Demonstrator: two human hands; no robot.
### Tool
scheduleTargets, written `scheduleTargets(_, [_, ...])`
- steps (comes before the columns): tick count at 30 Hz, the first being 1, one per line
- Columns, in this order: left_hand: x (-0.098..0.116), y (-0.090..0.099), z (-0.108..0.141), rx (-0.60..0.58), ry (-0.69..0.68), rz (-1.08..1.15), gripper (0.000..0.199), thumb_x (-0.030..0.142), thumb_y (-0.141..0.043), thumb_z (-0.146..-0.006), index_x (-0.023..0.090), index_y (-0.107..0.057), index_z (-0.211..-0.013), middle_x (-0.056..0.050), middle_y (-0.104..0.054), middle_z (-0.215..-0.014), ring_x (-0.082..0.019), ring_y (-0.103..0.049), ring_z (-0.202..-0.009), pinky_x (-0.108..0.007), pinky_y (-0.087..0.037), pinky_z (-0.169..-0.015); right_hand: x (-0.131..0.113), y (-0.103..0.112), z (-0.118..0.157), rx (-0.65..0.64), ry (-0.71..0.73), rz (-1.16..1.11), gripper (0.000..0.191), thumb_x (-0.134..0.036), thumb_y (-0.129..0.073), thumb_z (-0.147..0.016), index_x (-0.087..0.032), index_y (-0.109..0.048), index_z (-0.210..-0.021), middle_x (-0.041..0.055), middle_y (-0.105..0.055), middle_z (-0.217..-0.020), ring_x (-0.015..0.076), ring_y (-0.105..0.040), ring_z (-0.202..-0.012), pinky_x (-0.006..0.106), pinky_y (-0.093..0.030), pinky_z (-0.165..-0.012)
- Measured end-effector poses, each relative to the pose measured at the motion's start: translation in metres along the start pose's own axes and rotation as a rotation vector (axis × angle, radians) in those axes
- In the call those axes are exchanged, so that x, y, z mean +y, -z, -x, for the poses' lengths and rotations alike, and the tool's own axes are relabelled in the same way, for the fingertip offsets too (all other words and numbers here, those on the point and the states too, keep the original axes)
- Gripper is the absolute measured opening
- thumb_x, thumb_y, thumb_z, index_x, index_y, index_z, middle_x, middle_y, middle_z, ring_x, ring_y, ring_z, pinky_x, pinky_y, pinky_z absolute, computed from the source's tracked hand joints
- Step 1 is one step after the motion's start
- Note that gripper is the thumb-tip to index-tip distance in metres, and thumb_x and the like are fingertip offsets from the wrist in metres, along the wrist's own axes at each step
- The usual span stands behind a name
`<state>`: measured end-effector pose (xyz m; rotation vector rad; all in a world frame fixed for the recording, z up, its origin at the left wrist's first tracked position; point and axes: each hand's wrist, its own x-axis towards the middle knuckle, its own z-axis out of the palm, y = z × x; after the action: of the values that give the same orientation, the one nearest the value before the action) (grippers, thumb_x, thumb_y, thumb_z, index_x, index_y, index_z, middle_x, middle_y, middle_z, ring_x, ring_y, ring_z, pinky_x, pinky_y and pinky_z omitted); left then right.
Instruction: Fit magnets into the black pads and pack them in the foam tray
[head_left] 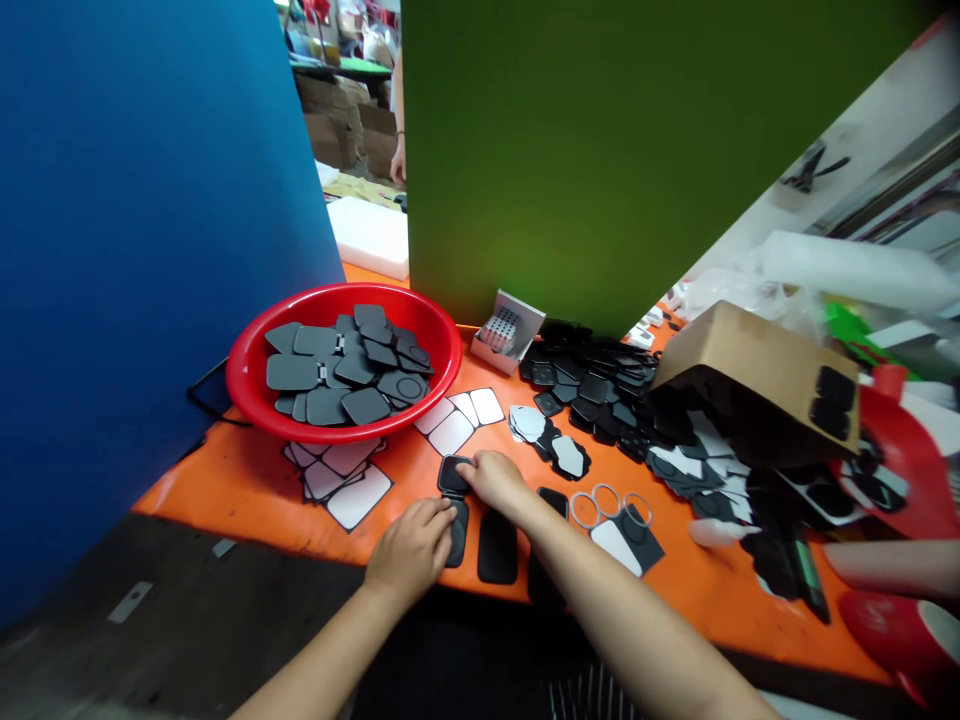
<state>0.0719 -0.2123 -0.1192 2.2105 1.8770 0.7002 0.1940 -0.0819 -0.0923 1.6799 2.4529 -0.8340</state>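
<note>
In front of me on the orange table lies a black folding pad with two panels (457,535), joined by a small hinge. My left hand (411,545) is closed at the edge of its lower panel, fingers bent and pressed against it. My right hand (496,480) pinches the right edge of the upper panel. Just right of the pad, another black pad (498,548) lies flat, and a third one (553,500) is partly covered by my right forearm. What is under my fingertips is hidden.
A red basin (244,400) full of dark grey panels stands back left, over white black-edged sheets (360,497). Black parts (592,390) are heaped back right by a cardboard box (750,350). Pale rings (584,510) lie right. Green (555,150) and blue (150,250) boards rise behind.
</note>
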Motion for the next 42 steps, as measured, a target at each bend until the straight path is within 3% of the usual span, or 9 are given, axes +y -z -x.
scheduleTargets(9, [0.000, 0.000, -0.001, 0.011, -0.031, -0.023, 0.027, 0.019, -0.044, -0.080, 0.022, -0.057, -0.103, -0.006, -0.060, -0.103, -0.021, -0.053, -0.098, -0.035, -0.047, -0.081, -0.015, 0.016, 0.008, 0.013, 0.000, 0.122, 0.043, -0.052, -0.047, -0.076, -0.014, -0.065, -0.083, 0.0150, -0.064, -0.083, 0.0272, -0.058, -0.081, 0.033, -0.042, -0.066])
scheduleTargets(14, [-0.002, -0.002, 0.000, 0.005, -0.033, -0.026, 0.028, 0.018, -0.044, -0.079, 0.022, -0.056, -0.105, -0.006, -0.060, -0.104, -0.022, -0.053, -0.098, -0.036, -0.047, -0.082, 0.002, -0.009, 0.043, 0.100, 0.512, 0.156, 0.032, -0.023, -0.033, -0.087, -0.018, -0.054, -0.111, 0.0076, -0.052, -0.119, 0.0195, -0.044, -0.111, 0.033, -0.031, -0.094])
scheduleTargets(16, [-0.003, -0.003, 0.000, 0.003, -0.048, -0.020, 0.029, 0.018, -0.044, -0.079, 0.022, -0.056, -0.105, -0.006, -0.060, -0.104, -0.021, -0.053, -0.099, -0.036, -0.047, -0.083, 0.009, -0.019, 0.048, 0.093, 0.598, 0.163, 0.036, -0.019, -0.033, -0.087, -0.015, -0.047, -0.120, 0.0083, -0.045, -0.127, 0.0196, -0.039, -0.116, 0.036, -0.022, -0.101])
scheduleTargets(22, [-0.007, -0.005, 0.000, -0.018, -0.066, -0.004, 0.028, 0.020, -0.045, -0.080, 0.021, -0.056, -0.105, -0.007, -0.060, -0.106, -0.022, -0.053, -0.100, -0.037, -0.044, -0.087, 0.007, -0.016, 0.035, 0.003, 0.497, -0.003, 0.035, -0.017, -0.046, -0.080, -0.019, -0.054, -0.113, 0.0050, -0.046, -0.126, 0.0185, -0.040, -0.117, 0.035, -0.012, -0.104])
scheduleTargets(27, [-0.002, -0.002, 0.000, 0.021, -0.016, -0.050, 0.027, 0.026, -0.044, -0.081, 0.022, -0.056, -0.105, -0.007, -0.058, -0.106, -0.021, -0.053, -0.099, -0.036, -0.045, -0.084, 0.018, 0.014, 0.037, 0.135, 0.320, -0.174, 0.035, -0.013, -0.040, -0.078, -0.022, -0.059, -0.105, 0.0002, -0.060, -0.110, 0.0141, -0.054, -0.101, 0.024, -0.035, -0.091])
scheduleTargets(32, [0.023, 0.001, -0.001, 0.074, 0.273, -0.210, 0.052, 0.045, -0.047, -0.076, 0.017, -0.042, -0.121, -0.014, -0.051, -0.117, -0.030, -0.046, -0.106, -0.048, -0.036, -0.087, 0.066, 0.039, 0.076, 0.304, 0.151, -0.369, 0.034, -0.017, -0.033, -0.083, -0.019, -0.058, -0.106, 0.0020, -0.061, -0.104, 0.0136, -0.054, -0.098, 0.024, -0.040, -0.085])
scheduleTargets(37, [0.035, 0.004, -0.012, -0.052, 0.344, -0.227, 0.060, 0.046, -0.046, -0.075, 0.016, -0.035, -0.126, -0.015, -0.057, -0.103, -0.032, -0.052, -0.095, -0.045, -0.041, -0.077, 0.118, 0.034, 0.129, 0.376, 0.047, -0.510, 0.028, -0.023, -0.040, -0.081, -0.022, -0.063, -0.096, 0.0018, -0.063, -0.096, 0.0156, -0.056, -0.092, 0.025, -0.042, -0.080])
scheduleTargets(40, [0.023, 0.002, -0.020, -0.077, 0.415, -0.058, 0.070, 0.045, -0.054, -0.070, 0.014, -0.030, -0.129, -0.016, -0.057, -0.101, -0.032, -0.055, -0.094, -0.043, -0.044, -0.074, 0.142, 0.027, 0.152, 0.418, -0.028, -0.545, 0.027, -0.025, -0.038, -0.082, -0.021, -0.062, -0.095, 0.0037, -0.064, -0.094, 0.0169, -0.057, -0.089, 0.026, -0.044, -0.076])
scheduleTargets(42, [0.016, 0.002, -0.023, -0.102, 0.490, 0.228, 0.072, 0.041, -0.054, -0.071, 0.015, -0.023, -0.132, -0.014, -0.061, -0.096, -0.028, -0.060, -0.088, -0.041, -0.046, -0.071, 0.150, 0.021, 0.166, 0.442, -0.062, -0.537, 0.028, -0.025, -0.037, -0.083, -0.020, -0.061, -0.095, 0.0050, -0.063, -0.095, 0.0175, -0.057, -0.089, 0.026, -0.044, -0.076])
